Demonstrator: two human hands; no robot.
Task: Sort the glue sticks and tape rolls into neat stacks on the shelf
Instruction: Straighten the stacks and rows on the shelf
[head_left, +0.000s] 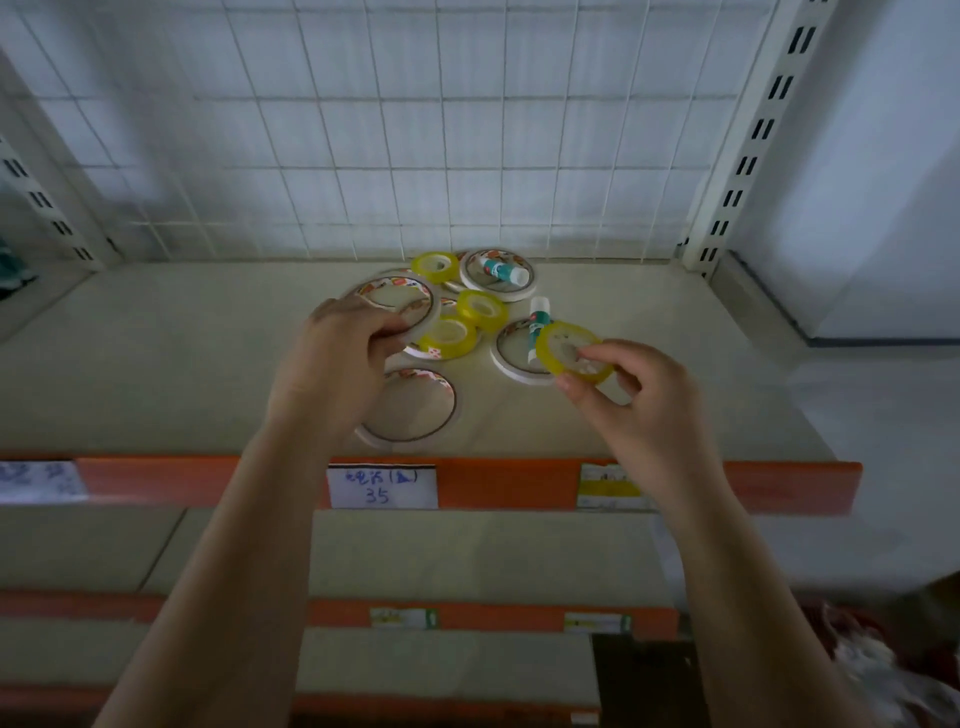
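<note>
Tape rolls and glue sticks lie jumbled on the cream shelf (156, 374). My left hand (337, 364) grips a large white patterned tape roll (410, 304), lifted at a tilt. My right hand (634, 395) pinches a small yellow tape roll (558, 351) above another white roll (506, 358). Several more yellow rolls lie in the pile, such as one (483, 310) in the middle and one (435, 266) at the back. One glue stick (535, 330) leans on the white roll by my right hand. A second glue stick (504, 271) rests inside the rear white roll (470, 273).
A wire grid panel (389, 130) backs the shelf, with slotted uprights (753, 140) at the sides. The orange front rail (493, 483) carries price labels (382, 486). Lower shelves (467, 551) step out below. Another white roll (410, 410) lies near the front edge.
</note>
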